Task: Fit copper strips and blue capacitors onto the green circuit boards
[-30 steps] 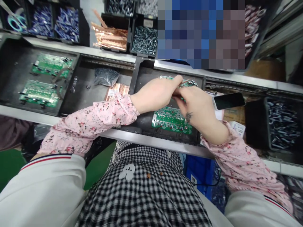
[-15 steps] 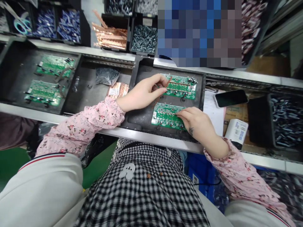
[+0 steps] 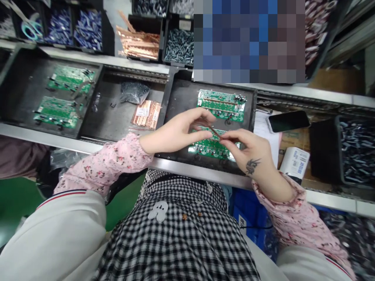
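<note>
Tray: black, flat-bottomed, with raised walls; it holds the near board, the landmark here, whose long side runs left to right
Bench: a pale metal edge passes on the wearer's side of the near board; a second black tray with two green boards lies well to its left
Room: green floor low and left of the near board, a blue crate below and right of it; beyond it, bins of blue parts, copper strips and dark small parts; a pixelated patch hides what is beyond and right
Copper strip: held above the near board, thin, its long axis slanting from far left to near right, one end towards each hand
Right hand: pinches the strip's near-right end in its fingertips, over the near board's right part
Left hand: half curled, thumb and index parted about the strip's far-left end; whether they touch it, I cannot tell
Far board: just beyond the near board, copper lines along its length
Right side: phone and white box to the right of the near board
</note>
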A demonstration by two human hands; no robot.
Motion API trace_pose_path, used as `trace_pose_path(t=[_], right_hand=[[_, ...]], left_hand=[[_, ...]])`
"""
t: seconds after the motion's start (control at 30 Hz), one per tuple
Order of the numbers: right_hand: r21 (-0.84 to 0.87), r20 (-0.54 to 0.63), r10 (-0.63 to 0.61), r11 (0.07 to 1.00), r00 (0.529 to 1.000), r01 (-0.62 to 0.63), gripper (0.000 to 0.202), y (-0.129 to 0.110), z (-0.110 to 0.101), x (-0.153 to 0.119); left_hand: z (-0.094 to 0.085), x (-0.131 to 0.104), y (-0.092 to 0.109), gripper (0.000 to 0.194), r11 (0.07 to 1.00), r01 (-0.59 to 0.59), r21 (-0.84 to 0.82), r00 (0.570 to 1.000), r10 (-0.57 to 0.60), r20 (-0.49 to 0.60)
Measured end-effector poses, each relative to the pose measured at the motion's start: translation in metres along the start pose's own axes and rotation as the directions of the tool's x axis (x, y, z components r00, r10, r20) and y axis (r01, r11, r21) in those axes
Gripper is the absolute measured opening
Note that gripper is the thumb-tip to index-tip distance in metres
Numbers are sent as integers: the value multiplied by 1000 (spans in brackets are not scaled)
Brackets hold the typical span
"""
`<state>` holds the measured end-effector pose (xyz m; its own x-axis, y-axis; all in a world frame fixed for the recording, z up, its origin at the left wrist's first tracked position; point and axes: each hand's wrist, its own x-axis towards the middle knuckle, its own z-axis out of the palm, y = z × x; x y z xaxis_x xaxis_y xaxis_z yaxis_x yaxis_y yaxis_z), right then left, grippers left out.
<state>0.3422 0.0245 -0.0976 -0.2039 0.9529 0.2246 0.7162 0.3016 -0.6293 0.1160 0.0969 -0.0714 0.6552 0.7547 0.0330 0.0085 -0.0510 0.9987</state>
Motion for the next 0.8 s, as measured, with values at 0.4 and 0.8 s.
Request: trace_pose_path(t=[0.4, 0.8], right_hand=[[-289, 233, -180, 925, 956, 245, 27, 17, 10, -29], [-361, 223, -224, 885, 949, 294, 25, 10, 11, -25]], left_hand=[[13, -46, 7, 30, 553, 337, -762, 912, -392, 120], [41, -47, 9, 20, -59, 347, -936, 871, -350, 345]])
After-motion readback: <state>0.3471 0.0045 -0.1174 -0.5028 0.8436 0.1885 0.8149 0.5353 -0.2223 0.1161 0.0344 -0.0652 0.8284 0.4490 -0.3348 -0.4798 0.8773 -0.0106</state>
